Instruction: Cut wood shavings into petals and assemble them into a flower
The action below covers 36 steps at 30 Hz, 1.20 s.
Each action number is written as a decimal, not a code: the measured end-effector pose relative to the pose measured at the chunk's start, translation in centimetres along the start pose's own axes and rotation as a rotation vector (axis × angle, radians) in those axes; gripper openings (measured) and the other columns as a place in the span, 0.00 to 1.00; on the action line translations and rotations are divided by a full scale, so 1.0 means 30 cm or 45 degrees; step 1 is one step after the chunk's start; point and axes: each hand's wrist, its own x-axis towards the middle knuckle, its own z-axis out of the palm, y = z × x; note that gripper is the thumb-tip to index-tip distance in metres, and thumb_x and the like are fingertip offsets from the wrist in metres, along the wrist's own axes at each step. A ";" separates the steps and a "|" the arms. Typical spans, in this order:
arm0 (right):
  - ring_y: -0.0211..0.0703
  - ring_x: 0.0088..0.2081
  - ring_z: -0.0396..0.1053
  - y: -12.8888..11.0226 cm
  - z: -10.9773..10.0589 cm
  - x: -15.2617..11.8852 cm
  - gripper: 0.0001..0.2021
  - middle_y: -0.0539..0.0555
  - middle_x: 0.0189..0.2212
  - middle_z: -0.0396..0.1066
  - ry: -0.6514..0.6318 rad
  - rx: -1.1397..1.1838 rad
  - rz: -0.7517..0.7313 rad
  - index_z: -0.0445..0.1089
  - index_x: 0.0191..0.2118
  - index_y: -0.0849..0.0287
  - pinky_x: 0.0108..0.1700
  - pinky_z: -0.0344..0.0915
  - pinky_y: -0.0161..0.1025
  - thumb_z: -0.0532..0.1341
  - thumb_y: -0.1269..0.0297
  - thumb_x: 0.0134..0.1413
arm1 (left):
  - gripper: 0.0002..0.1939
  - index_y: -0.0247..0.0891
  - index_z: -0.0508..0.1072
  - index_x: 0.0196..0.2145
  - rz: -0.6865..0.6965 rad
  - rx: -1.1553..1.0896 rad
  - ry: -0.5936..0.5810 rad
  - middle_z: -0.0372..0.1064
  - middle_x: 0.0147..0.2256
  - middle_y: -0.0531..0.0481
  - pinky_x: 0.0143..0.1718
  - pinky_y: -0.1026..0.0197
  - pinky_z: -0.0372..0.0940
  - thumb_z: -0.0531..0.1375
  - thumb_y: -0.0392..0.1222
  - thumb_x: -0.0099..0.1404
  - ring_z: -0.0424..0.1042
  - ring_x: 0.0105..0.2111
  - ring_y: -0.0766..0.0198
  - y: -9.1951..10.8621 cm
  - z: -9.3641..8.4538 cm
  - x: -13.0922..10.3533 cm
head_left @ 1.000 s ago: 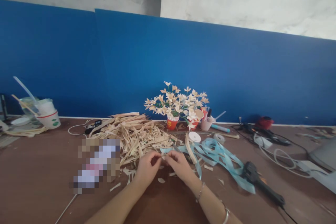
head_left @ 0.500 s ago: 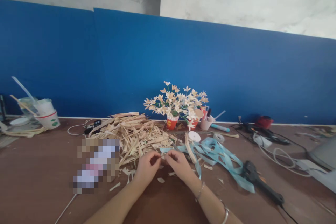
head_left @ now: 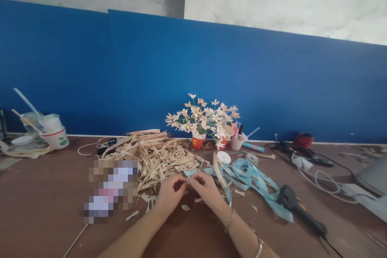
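Straw-coloured strips lie in one loose pile (head_left: 157, 155) on a brown table (head_left: 178, 238), as two bare hands meet just in front of its right end. The left hand (head_left: 171, 191) has thumb and forefinger pinched together on one small pale piece (head_left: 188, 179); the right hand (head_left: 207, 188), its thumb and forefinger likewise closed, grips the same piece, its shape too small to tell. Two bracelets, a chain (head_left: 230, 221) and a bangle (head_left: 259, 246), circle the right arm. Behind the pile's right end stand two red pots, one nearer the pile (head_left: 198, 142), one farther right (head_left: 223, 143), beneath cream flowers (head_left: 204, 117) too crowded to count; yellow markings on the nearer pot are illegible. Right of the pile are one white disc (head_left: 223, 157), tangled blue ribbon (head_left: 250, 177) and, farther off, one black corded tool (head_left: 302, 211). Well left of it sits a white cup (head_left: 56, 138) bearing green marks, no brand readable. Pixelation hides one item (head_left: 110, 191) at the pile's near left.
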 end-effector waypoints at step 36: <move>0.33 0.23 0.56 0.042 -0.021 0.014 0.11 0.46 0.18 0.59 0.077 -0.007 -0.025 0.63 0.22 0.61 0.25 0.54 0.31 0.56 0.60 0.48 | 0.07 0.36 0.73 0.25 -0.136 -0.156 -0.121 0.71 0.24 0.49 0.30 0.64 0.63 0.56 0.40 0.53 0.69 0.26 0.63 0.032 -0.010 0.003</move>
